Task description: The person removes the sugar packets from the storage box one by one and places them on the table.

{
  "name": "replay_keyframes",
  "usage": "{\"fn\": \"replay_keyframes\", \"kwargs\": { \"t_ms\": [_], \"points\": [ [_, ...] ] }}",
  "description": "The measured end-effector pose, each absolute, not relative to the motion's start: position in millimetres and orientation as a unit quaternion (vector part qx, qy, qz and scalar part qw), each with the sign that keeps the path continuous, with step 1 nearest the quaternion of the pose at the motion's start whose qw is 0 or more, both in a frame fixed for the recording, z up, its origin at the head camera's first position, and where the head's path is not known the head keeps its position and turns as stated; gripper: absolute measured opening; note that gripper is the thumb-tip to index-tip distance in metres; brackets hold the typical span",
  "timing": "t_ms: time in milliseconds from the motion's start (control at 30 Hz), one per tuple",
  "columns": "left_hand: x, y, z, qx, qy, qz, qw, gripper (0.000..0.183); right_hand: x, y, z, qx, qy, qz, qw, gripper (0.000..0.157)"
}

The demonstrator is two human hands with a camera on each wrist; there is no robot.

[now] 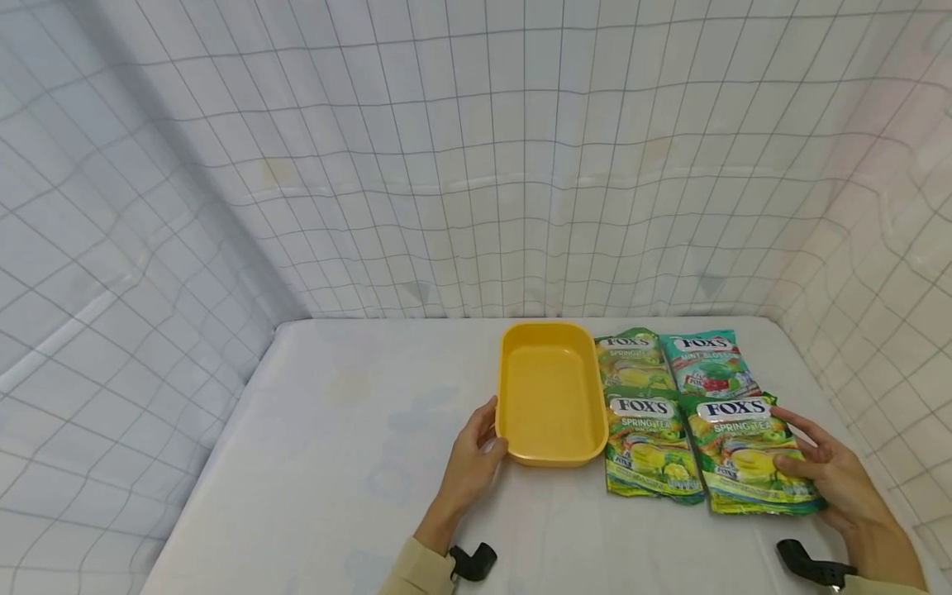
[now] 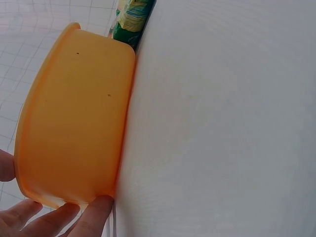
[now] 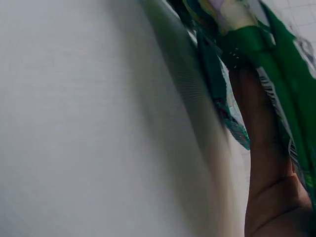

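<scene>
A yellow plastic tray with nothing in it stands on the white table. My left hand holds its near left corner, the thumb at the rim and the fingers against the outer side. My right hand grips a green Fox's Spring Tea candy bag by its right edge, thumb on top and fingers underneath. In the right wrist view, a finger lies under that green bag, which is raised off the tabletop.
Right of the tray lie a near Spring Tea bag, a far Spring Tea bag and a teal Mint Blossom bag. White cloth walls with a grid pattern enclose the table.
</scene>
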State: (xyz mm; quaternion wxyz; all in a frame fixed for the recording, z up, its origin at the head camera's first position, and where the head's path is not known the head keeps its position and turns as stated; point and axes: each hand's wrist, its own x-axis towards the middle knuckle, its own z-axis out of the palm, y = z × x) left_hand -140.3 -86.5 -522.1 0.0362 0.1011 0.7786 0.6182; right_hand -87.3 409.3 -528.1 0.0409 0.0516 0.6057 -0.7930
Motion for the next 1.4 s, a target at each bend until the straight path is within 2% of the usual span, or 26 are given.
{"fn": "replay_keyframes", "kwargs": {
  "t_ms": [500,733,867,1033,1267,1400],
  "points": [
    [-140,-84,-519,0.100,0.769,0.631,0.034,0.062,-85,409,-535,0.116,0.682,-0.720,0.055,0.070],
    [-140,-82,-520,0.095,0.778,0.620,0.031,0.062,-89,408,-530,0.140,0.811,-0.561,0.084,0.084],
    [-139,-84,-520,0.104,0.768,0.632,0.030,0.063,-89,407,-528,0.124,0.819,-0.554,0.083,0.084],
    [-139,-86,-523,0.109,0.765,0.634,0.032,0.063,-89,404,-524,0.116,0.846,-0.516,0.070,0.084],
    [-139,-83,-522,0.101,0.778,0.620,0.033,0.062,-88,397,-523,0.113,0.880,-0.461,0.020,0.079],
    [-138,-83,-521,0.104,0.776,0.621,0.034,0.062,-86,394,-523,0.118,0.891,-0.439,0.003,0.083]
  ]
}}
